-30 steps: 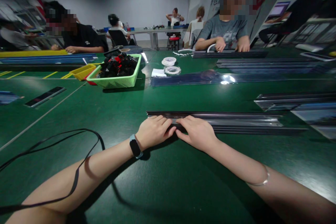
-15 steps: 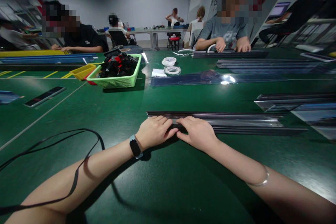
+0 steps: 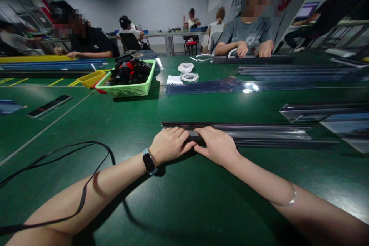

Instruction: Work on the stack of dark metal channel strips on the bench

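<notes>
A long dark channel-shaped strip [image 3: 268, 132] lies across the green table in front of me. My left hand [image 3: 170, 145] grips its left end, fingers over the inner side and thumb along the near edge. Close beside it, my right hand [image 3: 216, 147] grips the same strip in a similar way, the two thumb tips nearly touching. The strip runs on to the right past my right hand. What lies under my fingers is hidden.
A green basket [image 3: 127, 90] of black and red parts stands at the back left, near a phone [image 3: 50, 106]. Tape rolls [image 3: 189, 77] and a clear film strip [image 3: 201, 87] lie beyond. More profiles [image 3: 325, 110] are at right. A black cord [image 3: 83, 196] crosses my left forearm.
My hands and the strip have hardly moved; my right fingertips have shifted very slightly. The people across the table have moved their heads and hands a little.
</notes>
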A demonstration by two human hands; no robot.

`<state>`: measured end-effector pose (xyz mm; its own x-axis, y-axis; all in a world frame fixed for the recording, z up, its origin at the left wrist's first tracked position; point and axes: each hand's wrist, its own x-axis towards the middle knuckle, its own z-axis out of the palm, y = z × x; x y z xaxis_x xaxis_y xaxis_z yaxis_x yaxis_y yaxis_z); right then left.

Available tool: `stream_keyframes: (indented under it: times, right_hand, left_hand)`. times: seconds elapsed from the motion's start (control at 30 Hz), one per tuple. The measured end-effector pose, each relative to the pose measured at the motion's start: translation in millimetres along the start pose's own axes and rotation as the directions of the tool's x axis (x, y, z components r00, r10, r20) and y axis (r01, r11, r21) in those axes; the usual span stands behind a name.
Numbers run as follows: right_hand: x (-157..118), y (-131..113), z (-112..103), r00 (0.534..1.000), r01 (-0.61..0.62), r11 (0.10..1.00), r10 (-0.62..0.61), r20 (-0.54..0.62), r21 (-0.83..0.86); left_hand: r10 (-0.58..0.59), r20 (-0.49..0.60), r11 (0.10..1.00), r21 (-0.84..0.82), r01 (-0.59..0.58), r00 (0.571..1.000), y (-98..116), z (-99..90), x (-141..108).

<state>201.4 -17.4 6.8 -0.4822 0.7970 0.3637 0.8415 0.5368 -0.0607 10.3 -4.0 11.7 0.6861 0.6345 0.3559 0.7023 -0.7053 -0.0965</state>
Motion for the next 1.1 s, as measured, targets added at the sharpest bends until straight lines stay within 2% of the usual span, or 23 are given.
stream_keyframes:
  times: [0.2,0.43,0.6,0.8,0.97,1.1]
  right_hand:
    - [0.7,-1.4,0.8,0.999,-0.031,0.999,0.031,0.010,-0.027]
    - [0.4,0.0,3.0,0.999,-0.027,0.999,0.027,0.022,-0.023]
    - [-0.2,0.6,3.1,1.000,-0.006,1.000,0.006,0.000,-0.013]
    - [0.0,-0.4,2.2,0.999,-0.035,0.999,0.036,0.021,-0.040]
    - [-0.8,1.7,2.6,1.000,0.020,1.000,-0.020,-0.014,-0.005]
    - [-0.8,2.7,2.9,1.000,0.024,0.999,-0.024,0.004,-0.024]
  left_hand:
    - [0.004,-0.018,1.000,-0.002,-0.004,1.000,0.7,-1.7,0.5]
    - [-0.010,0.031,1.000,0.010,0.010,0.999,0.1,-1.3,0.4]
    - [-0.005,0.020,1.000,0.004,0.005,1.000,0.3,-0.9,-0.3]
    - [-0.005,0.036,1.000,0.011,0.004,0.999,-0.4,-0.7,-0.7]
    - [0.003,0.030,1.000,0.004,-0.003,1.000,0.0,-0.9,0.5]
    - [-0.008,0.045,1.000,0.014,0.007,0.999,0.0,-0.1,0.5]
